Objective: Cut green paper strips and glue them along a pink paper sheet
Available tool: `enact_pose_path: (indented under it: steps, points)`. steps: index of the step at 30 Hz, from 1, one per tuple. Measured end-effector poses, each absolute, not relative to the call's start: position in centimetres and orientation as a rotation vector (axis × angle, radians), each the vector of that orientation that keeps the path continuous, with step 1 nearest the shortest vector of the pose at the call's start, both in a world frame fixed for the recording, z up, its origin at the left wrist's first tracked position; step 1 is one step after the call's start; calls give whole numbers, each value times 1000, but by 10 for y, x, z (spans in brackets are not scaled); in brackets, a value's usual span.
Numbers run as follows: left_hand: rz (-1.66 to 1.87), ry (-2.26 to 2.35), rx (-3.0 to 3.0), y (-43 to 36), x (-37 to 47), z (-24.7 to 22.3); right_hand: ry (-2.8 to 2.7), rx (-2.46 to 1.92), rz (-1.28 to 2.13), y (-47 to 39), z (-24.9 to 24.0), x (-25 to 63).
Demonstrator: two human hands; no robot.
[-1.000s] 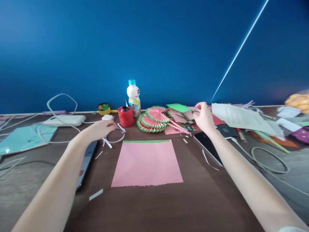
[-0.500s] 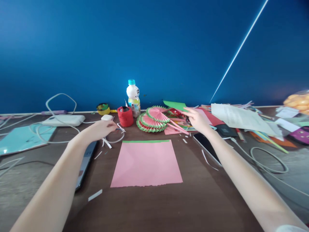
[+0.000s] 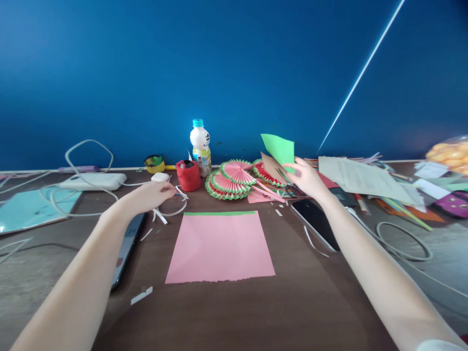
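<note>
Your right hand (image 3: 306, 176) pinched green sheet (image 3: 280, 147) at lower edge, lifted upright over paper pile far right of pink sheet (image 3: 220, 246). Left hand (image 3: 153, 194) lay loosely curled on white strips (image 3: 166, 210), far left on worktop (image 3: 234, 312); not clearly gripping. Advice: support sheet lower, avoid creasing; keep clear of folded fans (image 3: 234, 178).

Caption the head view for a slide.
Right hand lifts green paper behind a pink sheet; left hand rests beside white strips.

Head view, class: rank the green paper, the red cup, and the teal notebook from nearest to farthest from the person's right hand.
1. Green paper, held up in the right hand.
2. Red cup, to its left, beside the bottle.
3. Teal notebook, at the far left edge.
</note>
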State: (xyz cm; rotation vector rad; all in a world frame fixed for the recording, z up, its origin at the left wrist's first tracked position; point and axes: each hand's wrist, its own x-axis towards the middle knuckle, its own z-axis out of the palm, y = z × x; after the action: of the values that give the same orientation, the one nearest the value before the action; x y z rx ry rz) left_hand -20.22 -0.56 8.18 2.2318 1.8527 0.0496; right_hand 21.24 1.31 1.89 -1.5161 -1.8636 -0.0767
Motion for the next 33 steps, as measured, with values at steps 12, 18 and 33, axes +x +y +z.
enact_pose_path:
  steps: [12,18,33]
  points:
    - [-39,1820,2210,-5,-202,82,-2264,-1803,331,8,12,221]
    - [-65,1838,2206,-6,-201,82,-2223,-1607,29,15,17,234]
    - [-85,1847,2224,-9,-196,84,-2235,-1944,301,5,22,215]
